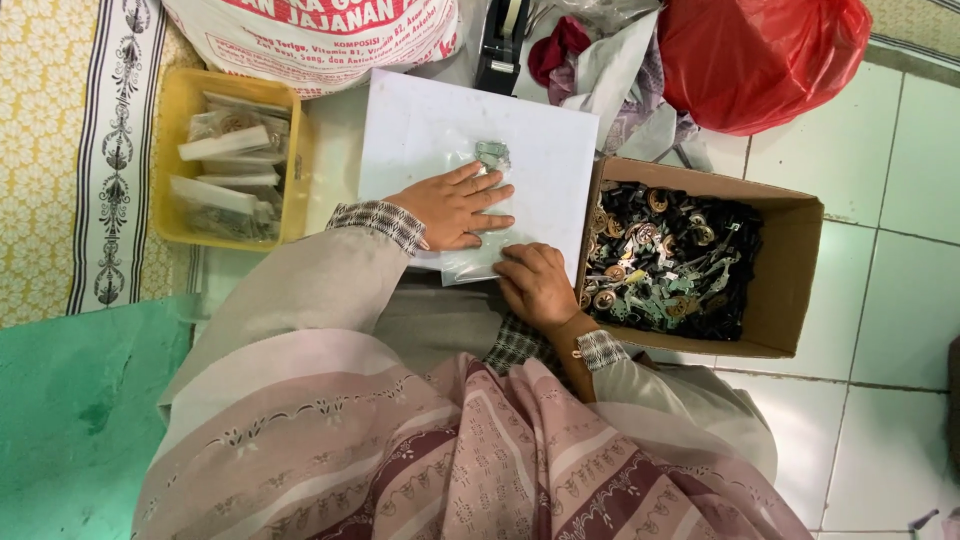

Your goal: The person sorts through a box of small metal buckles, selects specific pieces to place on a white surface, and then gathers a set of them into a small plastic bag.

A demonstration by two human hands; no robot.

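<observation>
Clear plastic bag is lying crosswise at the white board's near edge; I'm pressing my left hand flat, my right hand pinning its right end.

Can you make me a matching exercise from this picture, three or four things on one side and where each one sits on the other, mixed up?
Things:
1. yellow tray
2. cardboard box
3. red plastic bag
4. clear plastic pouch

Places:
A. under both hands, on the white board
B. far left, holding filled packets
C. top right corner
D. right of the white board, full of small metal parts

Pairs: 1-B, 2-D, 3-C, 4-A
</observation>
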